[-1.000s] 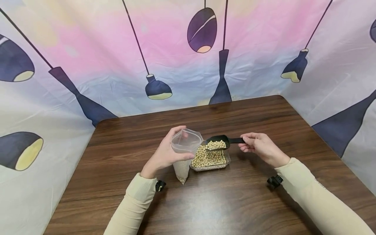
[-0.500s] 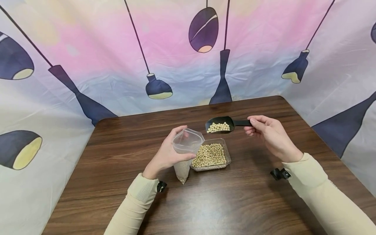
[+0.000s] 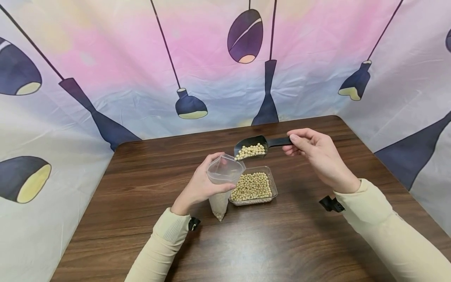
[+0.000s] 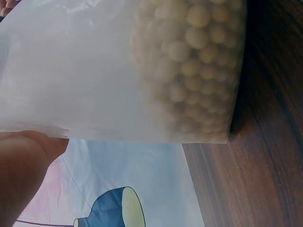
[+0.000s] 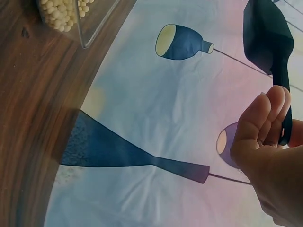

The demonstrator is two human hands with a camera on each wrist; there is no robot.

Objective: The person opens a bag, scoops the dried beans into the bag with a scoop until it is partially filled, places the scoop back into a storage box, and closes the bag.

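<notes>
My left hand (image 3: 202, 182) grips a translucent plastic bag (image 3: 219, 199) near its top, thumb in front and fingers behind, with the mouth spread wide. Pale round beans (image 4: 199, 71) fill the bag's lower end in the left wrist view. My right hand (image 3: 318, 154) pinches the handle of a black scoop (image 3: 251, 141). Beans (image 3: 251, 150) lie in the scoop, whose lip is right at the bag's mouth. Below the scoop, a clear plastic container (image 3: 272, 182) of the same beans stands on the table. The right wrist view shows the scoop's dark underside.
A dark wood-grain table (image 3: 148, 184) lies under everything. Behind it hangs a cloth backdrop (image 3: 134, 58) printed with lamps. Black wrist devices (image 3: 331, 204) sit at both cuffs.
The right hand has raised the loaded scoop out of the container, then moved it left to the bag's mouth. The left hand and bag have hardly moved.
</notes>
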